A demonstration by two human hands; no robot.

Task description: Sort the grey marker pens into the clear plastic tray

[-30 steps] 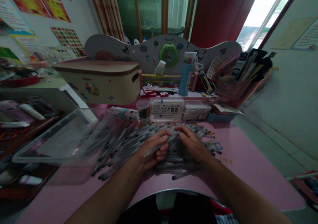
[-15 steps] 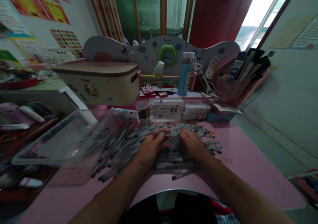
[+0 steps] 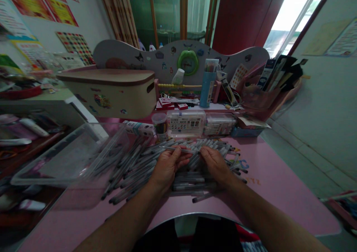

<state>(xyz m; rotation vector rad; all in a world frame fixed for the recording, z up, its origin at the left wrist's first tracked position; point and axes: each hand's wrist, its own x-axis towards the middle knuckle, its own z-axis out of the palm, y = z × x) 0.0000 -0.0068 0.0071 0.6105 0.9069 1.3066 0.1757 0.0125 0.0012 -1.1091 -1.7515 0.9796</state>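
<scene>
A heap of several grey pens (image 3: 131, 170) lies spread on the pink desk (image 3: 279, 192). My left hand (image 3: 167, 166) is closed on one grey pen (image 3: 181, 150), held level just above the heap. My right hand (image 3: 214, 164) pinches the same pen at its right end. Both hands hover over the middle of the heap, close together.
A clear plastic bin (image 3: 69, 159) lies tilted at the left of the heap. Clear pen cases (image 3: 186, 123) and a small round tub (image 3: 160, 123) stand behind it. A cream storage box (image 3: 111, 90), a blue pen cup (image 3: 208, 86) and a pink file holder (image 3: 262, 95) stand further back.
My left hand lifted a pen from a slant to level above the heap, and my right hand closed on its right end. The view barely shifted.
</scene>
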